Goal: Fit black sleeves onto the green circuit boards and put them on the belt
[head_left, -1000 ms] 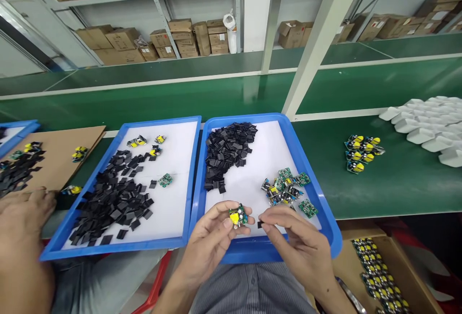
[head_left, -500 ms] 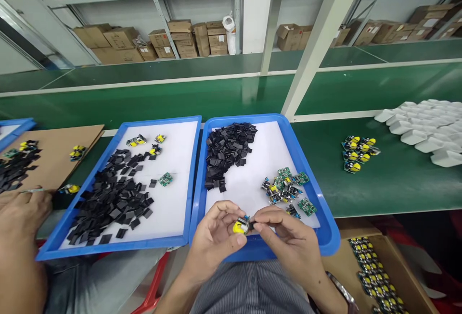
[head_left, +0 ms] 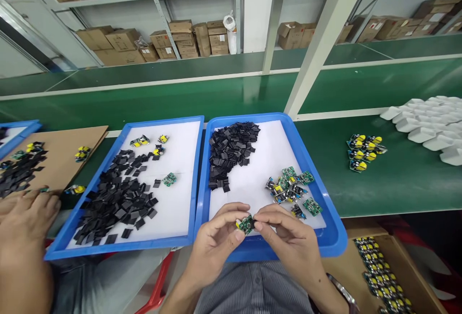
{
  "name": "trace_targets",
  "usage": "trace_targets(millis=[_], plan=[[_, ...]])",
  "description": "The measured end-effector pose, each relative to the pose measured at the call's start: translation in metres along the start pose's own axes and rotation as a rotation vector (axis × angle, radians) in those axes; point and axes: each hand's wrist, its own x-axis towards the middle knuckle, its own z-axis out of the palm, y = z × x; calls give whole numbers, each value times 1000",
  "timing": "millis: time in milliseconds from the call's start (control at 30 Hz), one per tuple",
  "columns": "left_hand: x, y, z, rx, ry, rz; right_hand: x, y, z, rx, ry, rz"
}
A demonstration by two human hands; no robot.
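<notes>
My left hand point(head_left: 218, 239) pinches a small circuit board point(head_left: 246, 225) with its green side facing up and a bit of yellow at its left end. At the board's right edge, my right hand point(head_left: 294, 239) grips a small black piece, mostly hidden by its fingertips. Both hands are over the near edge of a blue tray point(head_left: 308, 159) lined in white. A heap of flat black pieces point(head_left: 231, 153) lies at the tray's back left, and several circuit boards point(head_left: 285, 189) lie at its right.
A second blue tray point(head_left: 121, 251) on the left holds black pieces and boards. A co-worker's hand point(head_left: 32, 213) rests beside cardboard point(head_left: 68, 136). To the right are several boards point(head_left: 363, 153), white plastic housings point(head_left: 426, 124) and a carton point(head_left: 415, 261) containing rows of boards.
The circuit board has been turned in my left hand: its yellow component side showed before, its green side shows now. My right hand stays at its right edge.
</notes>
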Motion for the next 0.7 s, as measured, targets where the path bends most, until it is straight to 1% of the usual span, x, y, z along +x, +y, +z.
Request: trace_targets(millis=[67,200,300,467,600,700], plan=[[0,0,2,-45,14,3,0,0,1,-2,13,8],[1,0,7,-101,79,-2,-1,-2,4,-8,53,48],[1,-1,9,-99,97,-9,-2,-4,6,-11,44,95],[1,-2,6,-8,47,31,-2,-3,7,2,40,139],[1,-3,4,131,41,77,-1,-1,6,-37,36,151],[3,-2,5,195,37,107,0,-2,4,-90,21,144]])
